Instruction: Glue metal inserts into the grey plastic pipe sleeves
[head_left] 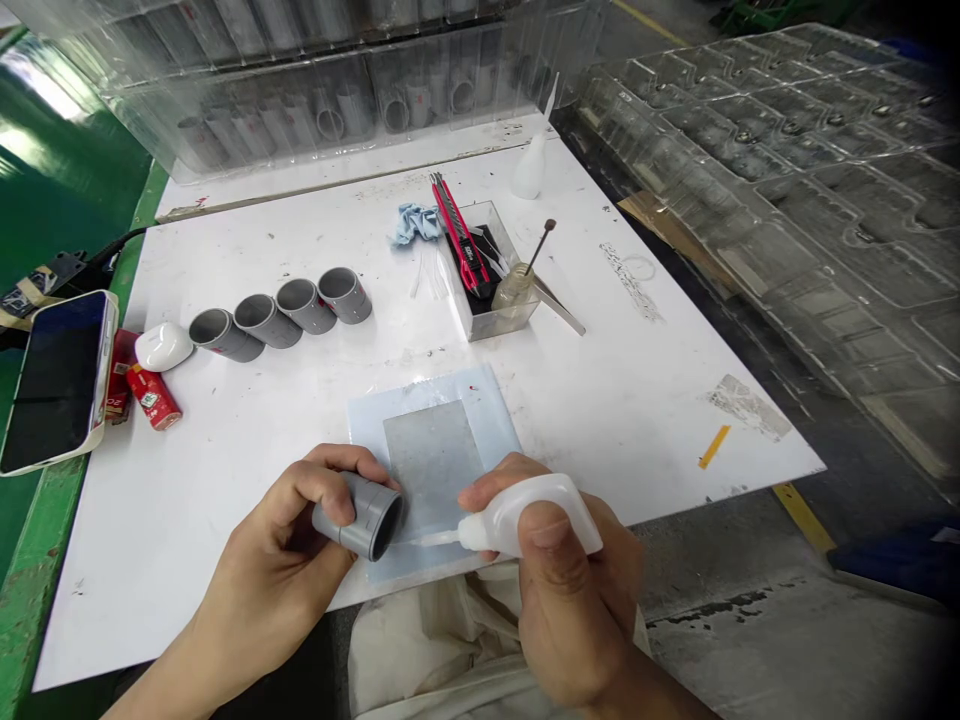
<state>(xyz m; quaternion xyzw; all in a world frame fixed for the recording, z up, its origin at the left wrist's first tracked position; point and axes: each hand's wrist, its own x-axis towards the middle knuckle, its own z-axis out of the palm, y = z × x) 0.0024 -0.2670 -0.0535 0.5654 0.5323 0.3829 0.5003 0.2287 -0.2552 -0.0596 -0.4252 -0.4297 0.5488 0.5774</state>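
Note:
My left hand (289, 555) is closed around a short grey plastic tube (362, 513), tilted with its open end facing right. In my right hand (574, 590) lies a white squeeze bottle (525, 510), its thin nozzle pointing left at the tube's rim. Whether the tip touches the tube I cannot tell. Beneath both hands, near the table's front edge, a light blue sheet (491, 405) carries a grey rectangular plate (435, 450). Several more grey tubes (300, 305) stand in a slanting row farther back on the left.
A clear box (499, 325) holds a red utility knife (459, 235) and a small glass jar (516, 287). Behind it stand another squeeze bottle (531, 170) and a crumpled blue cloth (416, 223). A phone (56, 380) leans at left; clear trays (787, 150) are stacked right.

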